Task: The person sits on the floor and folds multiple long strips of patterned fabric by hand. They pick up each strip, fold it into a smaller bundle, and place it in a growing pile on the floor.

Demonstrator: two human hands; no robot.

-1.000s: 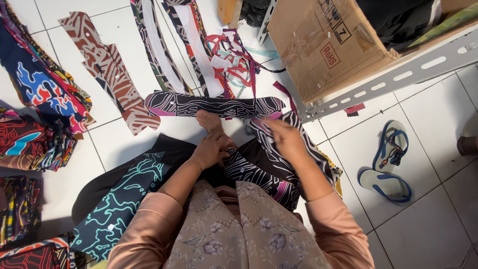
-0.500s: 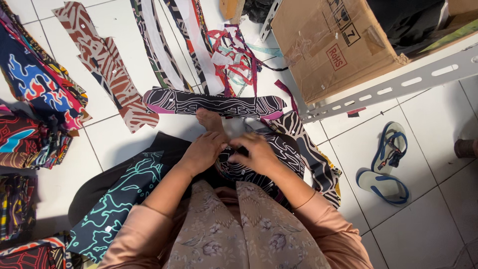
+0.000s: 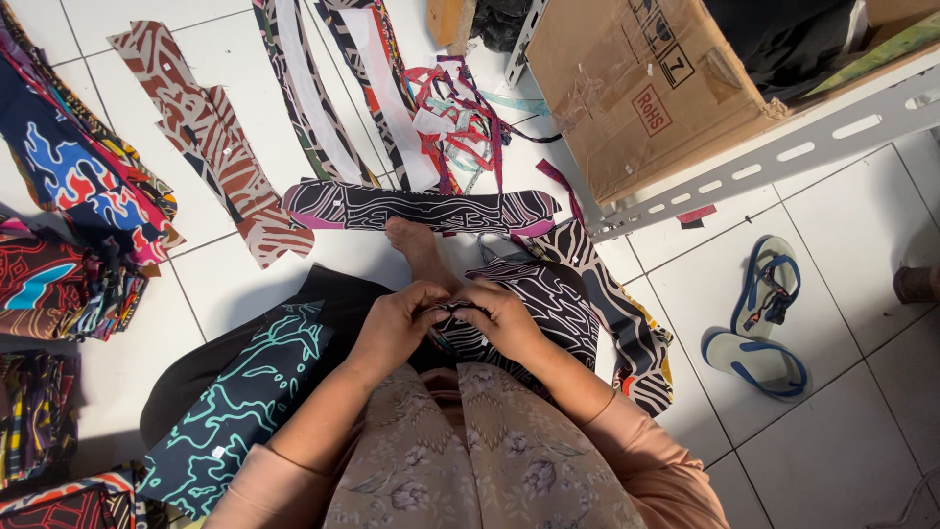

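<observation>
- Left hand (image 3: 397,323) and right hand (image 3: 504,315): fingertips meet, each pinching the upper edge of a black-and-white patterned fabric piece (image 3: 548,313) held over the lap.
- Bare foot (image 3: 419,247): just beyond the grip, toes touching a long black patterned strip (image 3: 421,208) on the white tiled floor (image 3: 832,431).
- Black-and-teal cloth (image 3: 240,402): left of the grip, lower.
- Blue-strapped sandals (image 3: 764,318): well right of the grip.
- Cardboard box (image 3: 636,88): beyond, to the right.

We see matt printed cloth in the black-and-white strip (image 3: 421,209) and the folded stacks (image 3: 78,196). The floor tiles (image 3: 852,196) are glossy and smooth, the box (image 3: 636,88) is dull brown cardboard, and the shelf rail (image 3: 783,157) is painted metal.
</observation>
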